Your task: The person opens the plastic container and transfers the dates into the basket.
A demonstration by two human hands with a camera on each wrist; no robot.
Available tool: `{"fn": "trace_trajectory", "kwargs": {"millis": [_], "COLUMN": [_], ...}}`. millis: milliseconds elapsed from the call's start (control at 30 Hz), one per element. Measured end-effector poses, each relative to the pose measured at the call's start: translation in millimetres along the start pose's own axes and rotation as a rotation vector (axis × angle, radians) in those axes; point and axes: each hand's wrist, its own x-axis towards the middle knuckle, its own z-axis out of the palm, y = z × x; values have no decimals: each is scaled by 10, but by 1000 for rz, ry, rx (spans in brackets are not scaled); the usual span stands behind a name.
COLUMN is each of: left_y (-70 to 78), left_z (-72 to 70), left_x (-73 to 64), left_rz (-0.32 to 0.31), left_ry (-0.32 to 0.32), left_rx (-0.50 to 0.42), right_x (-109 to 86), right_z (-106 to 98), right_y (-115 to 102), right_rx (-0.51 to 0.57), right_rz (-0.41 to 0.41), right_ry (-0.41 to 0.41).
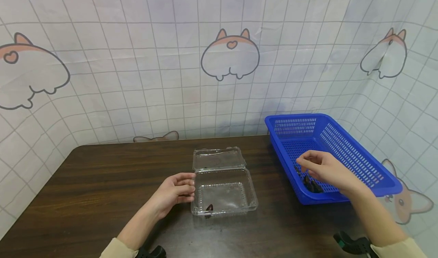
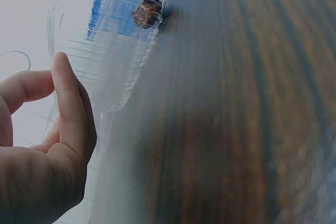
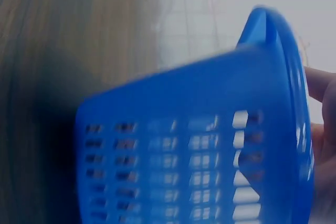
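Observation:
A clear plastic clamshell box (image 1: 224, 197) lies with its lid (image 1: 219, 159) folded back. One small, dark brown, knobbly piece (image 2: 147, 13), like a little pine cone, sits inside at the near left corner. At the box's left edge is my left hand (image 1: 174, 191), its fairly straight fingertips right at the rim. Over the near left part of a blue plastic basket (image 1: 345, 147), my right hand (image 1: 323, 168) hangs with loosely bent fingers and nothing visible between them. Several dark pieces (image 1: 313, 185) lie on the basket floor below it, partly hidden by the hand.
The dark wood-grain table (image 1: 113, 182) carries both containers, the basket at its right end. Behind and to the right stands a white gridded wall covering (image 1: 154, 79) with cartoon animals. The basket's slotted side (image 3: 205, 150) rises close in front of the right wrist camera.

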Motion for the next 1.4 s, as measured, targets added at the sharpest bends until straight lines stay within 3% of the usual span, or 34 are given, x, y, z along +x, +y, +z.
{"fn": "trace_trajectory", "kwargs": {"millis": [167, 500, 733, 1033, 1400], "left_y": [6, 8, 11, 18, 21], "left_z": [3, 5, 10, 7, 13], "left_x": [-5, 0, -3, -4, -1], "left_rz": [1, -6, -12, -16, -19], "left_ry": [-4, -2, -4, -3, 8], "left_rx": [-1, -6, -4, 1, 6], "right_x": [43, 216, 401, 589, 719], "right_z": [188, 665, 1031, 1479, 1783], "right_y": [-251, -668, -680, -669, -654], "right_rx": [-4, 38, 87, 23, 53], "right_rz": [-100, -189, -193, -186, -155], "right_ry": [-18, -224, -403, -455, -541]}}
